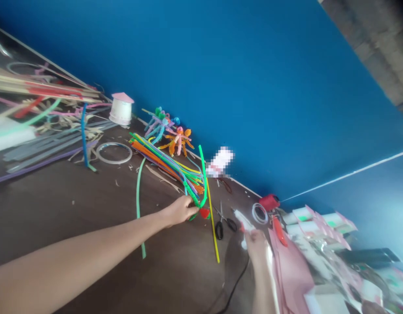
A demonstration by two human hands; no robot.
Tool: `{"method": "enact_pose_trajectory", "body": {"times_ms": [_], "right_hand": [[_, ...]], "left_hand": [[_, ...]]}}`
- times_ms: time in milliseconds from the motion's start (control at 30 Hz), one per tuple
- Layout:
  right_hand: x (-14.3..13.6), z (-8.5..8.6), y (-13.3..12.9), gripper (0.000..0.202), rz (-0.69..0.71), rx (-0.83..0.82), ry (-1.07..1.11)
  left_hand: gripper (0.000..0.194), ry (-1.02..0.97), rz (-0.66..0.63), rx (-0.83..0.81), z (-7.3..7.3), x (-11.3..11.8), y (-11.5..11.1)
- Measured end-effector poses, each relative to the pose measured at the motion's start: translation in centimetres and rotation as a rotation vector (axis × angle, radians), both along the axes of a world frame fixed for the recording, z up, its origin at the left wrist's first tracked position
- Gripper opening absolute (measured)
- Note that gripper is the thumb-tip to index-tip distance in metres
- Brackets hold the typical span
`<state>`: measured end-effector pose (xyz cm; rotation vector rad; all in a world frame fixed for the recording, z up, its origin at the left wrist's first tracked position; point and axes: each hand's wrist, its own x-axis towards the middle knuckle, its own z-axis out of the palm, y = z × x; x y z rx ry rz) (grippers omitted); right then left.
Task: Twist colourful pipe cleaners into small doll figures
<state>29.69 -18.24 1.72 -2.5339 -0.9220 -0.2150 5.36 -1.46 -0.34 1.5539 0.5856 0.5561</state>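
Observation:
In the middle of the head view, my left hand (180,211) is closed on a green pipe cleaner (204,179) that is bent into a V shape. A small red piece (204,213) shows by its fingertips. To the right, my right hand (257,245) is wrapped round a white glue gun (243,220), whose nozzle points up and left. Between the hands lie black-handled scissors (221,222) and a yellow pipe cleaner (212,222). Just beyond my left hand is a bundle of coloured pipe cleaners (168,161).
Several small pipe-cleaner figures (178,139) stand by the blue wall. A white cup with a pink top (121,109) and a tape ring (114,153) are at left, near a pile of strips (51,148). Pink sheets (291,266) lie at right. A black cord (238,281) trails towards me.

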Motion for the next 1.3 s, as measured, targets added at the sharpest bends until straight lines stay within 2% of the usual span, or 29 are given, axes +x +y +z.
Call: {"method": "enact_pose_trajectory", "body": {"times_ms": [67, 133, 167, 300, 333, 400, 533, 700, 867, 1033, 1133, 1300], "right_hand": [[-0.7, 0.7, 0.9, 0.023, 0.003, -0.007, 0.006], [-2.5, 1.8, 2.5, 0.024, 0.099, 0.087, 0.051], [-3.7, 2.4, 3.5, 0.026, 0.178, 0.153, 0.117], [-8.6, 4.1, 7.1, 0.028, 0.710, 0.224, 0.359], [-9.4, 4.2, 7.6, 0.027, 0.795, 0.239, 0.367], [-10.5, 4.0, 8.2, 0.022, 0.877, 0.251, 0.364], [-10.4, 2.8, 7.9, 0.008, 0.897, 0.234, 0.397], [-10.1, 2.0, 7.5, 0.006, 0.942, 0.252, 0.464], [-10.7, 2.1, 7.4, 0.008, 0.974, 0.271, 0.504], [-11.2, 1.9, 7.4, 0.006, 0.939, 0.233, 0.571], [-11.4, 1.5, 7.5, 0.005, 0.896, 0.253, 0.583], [-11.8, 1.0, 7.9, 0.006, 0.783, 0.299, 0.662]], "left_hand": [[0.012, 0.017, -0.021, -0.017, 0.0, 0.0, 0.0], [0.014, 0.071, -0.049, -0.044, 0.1, -0.1, 0.1], [0.015, 0.094, -0.064, -0.050, 0.1, -0.1, 0.1], [0.014, 0.093, -0.139, -0.014, 0.4, -0.2, 0.1], [0.013, 0.082, -0.163, -0.004, 0.4, -0.3, 0.1], [0.012, 0.064, -0.213, 0.015, 0.5, -0.4, 0.0], [0.014, 0.046, -0.298, 0.095, 0.6, -0.5, 0.0], [0.014, 0.088, -0.357, 0.238, 0.7, -0.6, 0.3], [0.012, 0.142, -0.422, 0.290, 1.1, -0.9, 0.4], [0.013, 0.153, -0.483, 0.276, 1.3, -1.2, 0.4], [0.014, 0.169, -0.456, 0.304, 1.3, -1.1, 0.3], [0.014, 0.219, -0.319, 0.454, 1.1, -1.0, -0.3]]}}
